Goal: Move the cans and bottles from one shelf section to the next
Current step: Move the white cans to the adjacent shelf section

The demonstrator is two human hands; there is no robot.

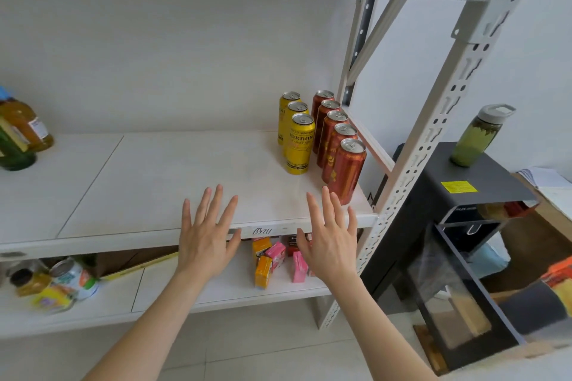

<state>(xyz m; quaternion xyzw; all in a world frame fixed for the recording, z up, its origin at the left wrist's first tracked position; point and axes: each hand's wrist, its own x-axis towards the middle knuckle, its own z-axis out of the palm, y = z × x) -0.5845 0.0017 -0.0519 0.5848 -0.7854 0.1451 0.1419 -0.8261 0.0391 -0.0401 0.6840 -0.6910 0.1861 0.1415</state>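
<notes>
Left hand point(207, 238) and right hand point(331, 241) hover, fingers spread, holding nothing, at the white shelf board point(154, 182) front edge; tall yellow metal cans point(298, 145) and red metal cans point(340, 158) stand just beyond the right hand, rowed neatly, likely for easy picking

- Shelf board point(173, 176) bare from centre to the bottles point(21, 133) at far left.
- Right end blocked: yellow cans point(298, 145), red cans point(340, 151) in two rows, steel upright point(433, 139) just beside.
</notes>
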